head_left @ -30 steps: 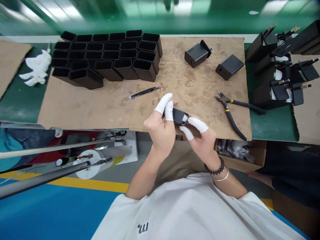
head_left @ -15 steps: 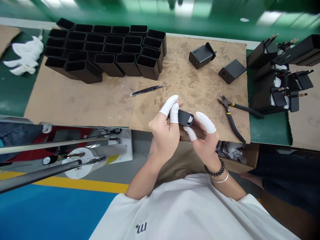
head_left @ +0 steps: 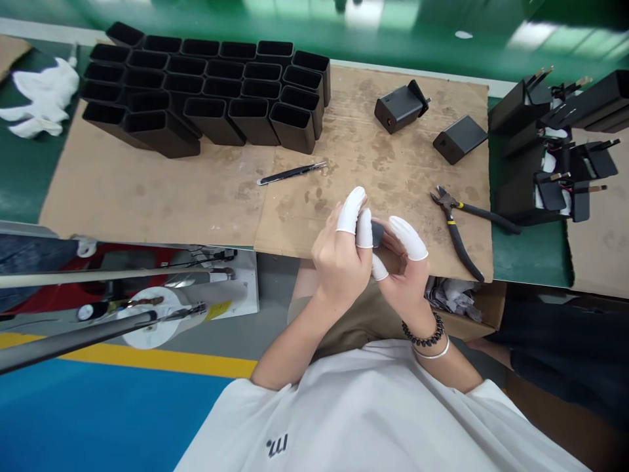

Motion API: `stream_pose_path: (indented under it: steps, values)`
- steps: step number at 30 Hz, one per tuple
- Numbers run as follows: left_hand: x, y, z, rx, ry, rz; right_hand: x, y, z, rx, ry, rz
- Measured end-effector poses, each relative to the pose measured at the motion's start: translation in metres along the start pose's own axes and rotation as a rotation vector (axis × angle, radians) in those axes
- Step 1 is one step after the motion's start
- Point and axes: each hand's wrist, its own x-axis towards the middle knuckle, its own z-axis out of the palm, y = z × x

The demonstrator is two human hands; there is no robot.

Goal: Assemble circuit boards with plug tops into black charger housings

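A small black plastic casing (head_left: pixel 377 234) shows only in part between my two hands, over the cardboard's front edge. My left hand (head_left: pixel 344 252) is closed around it, with white finger cots on thumb and forefinger. My right hand (head_left: pixel 403 269) presses against its right end, also wearing finger cots; its finger pads are partly hidden. Beyond my hands lie black tweezers (head_left: pixel 291 173). Diagonal cutters (head_left: pixel 455 223) with black handles rest open to the right. Two black charger bodies sit farther back, a charger with a plug (head_left: pixel 399 109) and a plain block (head_left: pixel 460 139).
Several black empty sleeves (head_left: pixel 206 85) stand grouped at the back left of the cardboard sheet (head_left: pixel 147 196). Several chargers with exposed prongs (head_left: pixel 535 164) stand at the right. Finger cots (head_left: pixel 44 98) lie far left. Below the bench edge is a box of scraps (head_left: pixel 455 298); another person's arm (head_left: pixel 491 354) shows nearby.
My left hand has shifted right toward my right hand and now covers most of the black casing. The view has tilted slightly; the tools and chargers stay in place.
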Motion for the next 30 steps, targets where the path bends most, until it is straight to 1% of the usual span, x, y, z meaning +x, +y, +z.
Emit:
stream_pose_path:
  steps: [3,5,8,10,12,15,16,17,18,19,21,23,24,26,28,30]
  values:
    - [-0.002,0.0,0.002,-0.031,-0.023,-0.054,0.0,0.0,-0.001,0.01,0.007,0.029]
    - [-0.002,-0.002,0.001,-0.039,-0.055,-0.078,0.003,-0.002,-0.001,-0.029,0.018,0.026]
    - [-0.002,-0.008,-0.006,-0.02,-0.117,-0.016,0.012,-0.009,-0.003,-0.112,0.028,-0.027]
    - [-0.001,-0.013,-0.014,-0.047,-0.203,0.039,0.021,-0.014,-0.005,-0.156,-0.006,-0.082]
    - [0.001,-0.017,-0.024,-0.121,-0.316,0.04,0.031,-0.017,-0.008,-0.196,-0.07,-0.143]
    - [0.007,-0.023,-0.039,-0.306,-0.497,-0.054,0.047,-0.018,-0.014,-0.25,-0.169,-0.23]
    - [0.008,-0.025,-0.043,-0.374,-0.534,-0.097,0.051,-0.018,-0.016,-0.262,-0.197,-0.252]
    - [0.009,-0.028,-0.046,-0.431,-0.541,-0.137,0.055,-0.019,-0.018,-0.271,-0.22,-0.267]
    - [0.01,-0.03,-0.048,-0.47,-0.515,-0.173,0.058,-0.021,-0.02,-0.28,-0.236,-0.277]
    - [0.009,-0.033,-0.05,-0.486,-0.462,-0.202,0.059,-0.022,-0.022,-0.289,-0.239,-0.287]
    - [0.006,-0.039,-0.054,-0.468,-0.331,-0.25,0.058,-0.026,-0.025,-0.318,-0.2,-0.288]
    - [0.001,-0.045,-0.058,-0.429,-0.256,-0.287,0.055,-0.03,-0.025,-0.341,-0.134,-0.273]
    - [-0.001,-0.047,-0.06,-0.42,-0.236,-0.301,0.053,-0.031,-0.025,-0.336,-0.112,-0.27]
    - [-0.004,-0.05,-0.064,-0.432,-0.215,-0.325,0.051,-0.033,-0.025,-0.304,-0.124,-0.258]
    - [-0.006,-0.051,-0.067,-0.451,-0.215,-0.354,0.05,-0.033,-0.024,-0.274,-0.136,-0.235]
    - [-0.006,-0.05,-0.069,-0.451,-0.234,-0.371,0.048,-0.032,-0.023,-0.252,-0.103,-0.193]
